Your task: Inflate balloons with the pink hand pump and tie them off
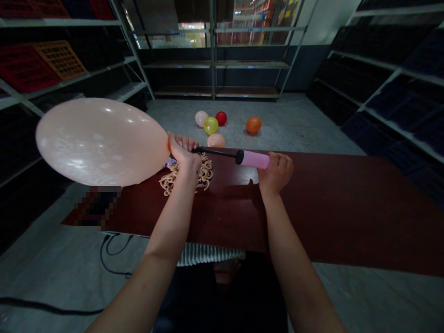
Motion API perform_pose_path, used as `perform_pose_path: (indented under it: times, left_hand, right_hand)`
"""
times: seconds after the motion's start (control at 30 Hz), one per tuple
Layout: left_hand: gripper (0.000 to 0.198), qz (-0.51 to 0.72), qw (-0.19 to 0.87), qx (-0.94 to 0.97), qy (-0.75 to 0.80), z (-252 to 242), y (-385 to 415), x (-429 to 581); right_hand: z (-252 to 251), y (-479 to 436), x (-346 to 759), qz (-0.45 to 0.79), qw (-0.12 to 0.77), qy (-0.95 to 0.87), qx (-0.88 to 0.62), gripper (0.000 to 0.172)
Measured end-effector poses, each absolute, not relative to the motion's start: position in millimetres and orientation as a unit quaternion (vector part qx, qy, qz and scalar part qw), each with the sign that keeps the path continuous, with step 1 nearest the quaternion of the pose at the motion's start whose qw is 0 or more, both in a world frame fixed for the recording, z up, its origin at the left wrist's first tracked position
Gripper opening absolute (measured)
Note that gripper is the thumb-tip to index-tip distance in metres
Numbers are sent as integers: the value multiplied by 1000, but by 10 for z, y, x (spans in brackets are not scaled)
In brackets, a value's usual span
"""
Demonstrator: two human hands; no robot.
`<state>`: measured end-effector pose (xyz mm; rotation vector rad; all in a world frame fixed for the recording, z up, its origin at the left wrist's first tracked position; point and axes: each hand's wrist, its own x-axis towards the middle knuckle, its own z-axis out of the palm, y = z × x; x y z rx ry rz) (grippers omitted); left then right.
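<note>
A large inflated peach balloon [100, 141] hangs to the left above the dark red table [347, 208]. My left hand [183, 152] is closed around the balloon's neck where it meets the black nozzle of a hand pump. My right hand [275, 172] grips the pump's pink handle [255, 159], pulled out to the right along the black shaft. Under my left hand lies a heap of uninflated peach balloons [204, 175] on the table.
Several inflated balloons lie on the grey floor beyond the table: white [200, 118], yellow-green [210, 125], red [221, 117], orange [253, 125] and peach [216, 140]. Metal shelving lines both sides and the back wall. Black cables [114, 252] trail on the floor at lower left.
</note>
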<state>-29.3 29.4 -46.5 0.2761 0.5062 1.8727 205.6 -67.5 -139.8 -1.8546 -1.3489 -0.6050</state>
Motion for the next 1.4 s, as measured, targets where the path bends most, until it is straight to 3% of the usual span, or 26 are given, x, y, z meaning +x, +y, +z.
perform_pose_path:
  times: [0.43,0.97,1.4]
  left_hand:
    - [51,779,596,87,174,-523,12,191]
    - [52,766,599,90,214,-561,139,-47]
    - [58,781,582,102,202,-523,192,-234]
  right_hand:
    - [-1156,-734,1399,-218,383,-558,-703,30]
    - [-1265,-725,1792,-207,290,-610,-708,40]
    - [-1365,-817,2260,-266,355,-522,-728,31]
